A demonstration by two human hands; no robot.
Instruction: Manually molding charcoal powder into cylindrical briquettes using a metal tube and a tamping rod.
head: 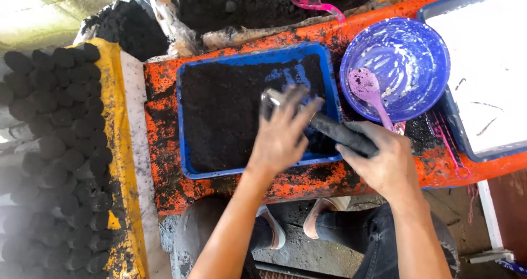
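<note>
We hold a soot-blackened metal tube press (pixel 329 128) over the blue rectangular plastic tray of black charcoal paste (pixel 230 114) on the paint-worn orange worktop (pixel 164 147). Our right hand (pixel 387 158) is clamped around the tube's shaft; our left hand (pixel 282 133) cups its shiny mouth, fingers wrapped on it. Rows of round black pressed briquettes (pixel 55 147) already lie to the left, so much is done, yet plenty of paste remains in the tray. A blue plastic bowl with a pink spoon (pixel 395 65) sits just beside.
</note>
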